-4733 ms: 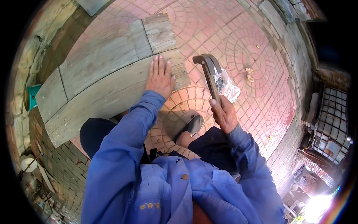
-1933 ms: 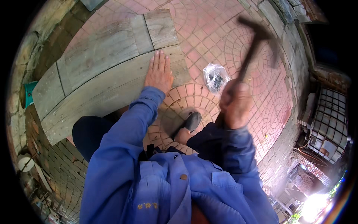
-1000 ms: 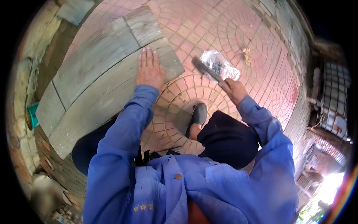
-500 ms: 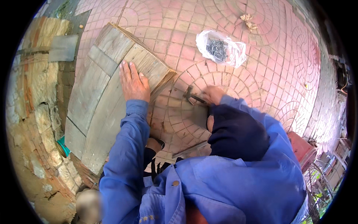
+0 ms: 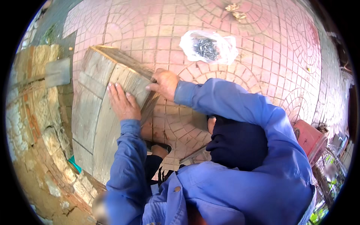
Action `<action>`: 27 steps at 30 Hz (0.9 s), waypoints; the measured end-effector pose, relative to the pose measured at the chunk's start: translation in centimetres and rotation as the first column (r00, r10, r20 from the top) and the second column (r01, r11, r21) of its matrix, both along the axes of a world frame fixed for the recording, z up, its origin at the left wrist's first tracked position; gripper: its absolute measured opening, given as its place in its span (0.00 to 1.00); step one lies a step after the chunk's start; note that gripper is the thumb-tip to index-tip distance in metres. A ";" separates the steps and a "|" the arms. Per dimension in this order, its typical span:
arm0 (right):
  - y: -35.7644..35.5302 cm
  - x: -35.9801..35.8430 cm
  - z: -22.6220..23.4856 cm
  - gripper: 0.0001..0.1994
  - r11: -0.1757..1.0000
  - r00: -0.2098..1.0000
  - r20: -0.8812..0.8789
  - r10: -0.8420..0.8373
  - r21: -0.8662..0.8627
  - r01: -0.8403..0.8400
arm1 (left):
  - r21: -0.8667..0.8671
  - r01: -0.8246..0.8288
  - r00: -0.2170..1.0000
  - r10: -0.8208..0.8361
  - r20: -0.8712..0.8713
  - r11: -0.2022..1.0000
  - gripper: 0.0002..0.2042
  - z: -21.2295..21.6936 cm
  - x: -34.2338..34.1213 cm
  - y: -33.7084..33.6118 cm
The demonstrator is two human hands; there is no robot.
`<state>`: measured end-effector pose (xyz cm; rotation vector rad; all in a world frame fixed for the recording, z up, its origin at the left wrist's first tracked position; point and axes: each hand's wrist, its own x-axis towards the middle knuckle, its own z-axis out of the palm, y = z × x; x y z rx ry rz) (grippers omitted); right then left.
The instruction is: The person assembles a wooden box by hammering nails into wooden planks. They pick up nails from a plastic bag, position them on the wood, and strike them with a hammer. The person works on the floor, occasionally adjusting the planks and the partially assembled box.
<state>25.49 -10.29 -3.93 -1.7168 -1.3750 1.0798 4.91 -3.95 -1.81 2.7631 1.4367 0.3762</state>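
A weathered box of wooden planks (image 5: pixel 95 127) lies tilted in front of me on the left. My left hand (image 5: pixel 125 102) rests flat on its top boards, fingers stretched out. At the box's right corner my right hand (image 5: pixel 166 84) is closed around the edge, thumb on the near side and curled fingers on the far side. Its palm side is hidden, and no hammer shows in view now. Beyond my right hand, a clear plastic bag (image 5: pixel 227 47) holds many dark nails (image 5: pixel 205 48).
Reddish patterned paving (image 5: pixel 161 22) surrounds the box. A rough brick and stone ledge (image 5: pixel 48 146) runs along the left, with a grey flat plate (image 5: pixel 58 73) on it. A red container (image 5: pixel 310 139) stands at right. Dry leaves (image 5: pixel 236 12) lie at the far side.
My right hand has moved left and away from me, from over the paving to the box's corner. The hammer it held is out of sight. My left hand stays on the boards.
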 end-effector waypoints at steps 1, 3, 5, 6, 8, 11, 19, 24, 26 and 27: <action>-0.6 0.5 0.0 0.20 0.998 0.999 -0.049 -0.008 0.067 0.012 | -0.004 0.000 1.000 0.000 -0.005 1.000 0.26 0.2 0.0 0.0; -1.7 1.5 -0.6 0.19 0.980 0.989 -0.147 -0.010 0.197 0.039 | -0.017 0.001 1.000 -0.001 -0.008 1.000 0.26 0.1 0.4 0.1; -2.9 3.1 -1.9 0.16 0.949 0.987 -0.160 -0.014 0.307 0.064 | -0.017 -0.009 1.000 0.009 -0.016 1.000 0.26 0.2 0.3 0.2; -3.7 4.2 -2.7 0.15 0.930 0.986 -0.168 -0.006 0.362 0.067 | -0.015 -0.019 1.000 0.019 -0.021 1.000 0.26 0.2 0.0 0.2; -5.6 7.3 -4.4 0.09 0.922 0.971 -0.095 -0.219 0.307 0.238 | -0.015 -0.032 0.999 0.031 -0.035 0.999 0.26 0.4 0.0 0.0; -8.5 12.8 -9.2 0.05 0.839 0.837 0.164 -0.523 0.271 0.471 | -0.015 -0.024 0.999 0.024 -0.026 1.000 0.26 0.3 0.6 0.2; -5.3 19.8 -15.8 0.07 0.941 0.791 0.593 -0.147 -0.163 0.298 | -0.013 0.010 1.000 -0.010 -0.017 1.000 0.26 0.8 0.4 0.0; -5.3 20.9 -19.0 0.12 0.921 0.828 0.534 -0.168 -0.215 0.325 | -0.019 0.025 0.999 -0.025 -0.026 1.000 0.26 1.1 0.8 0.1; -5.3 21.0 -18.1 0.12 0.915 0.866 0.397 -0.304 -0.131 0.381 | -0.015 0.024 0.999 -0.024 -0.020 1.000 0.26 1.2 0.6 0.2; -5.4 21.2 -17.7 0.12 0.902 0.873 0.303 -0.381 -0.087 0.424 | -0.012 0.023 1.000 -0.023 -0.016 1.000 0.26 1.2 0.5 0.2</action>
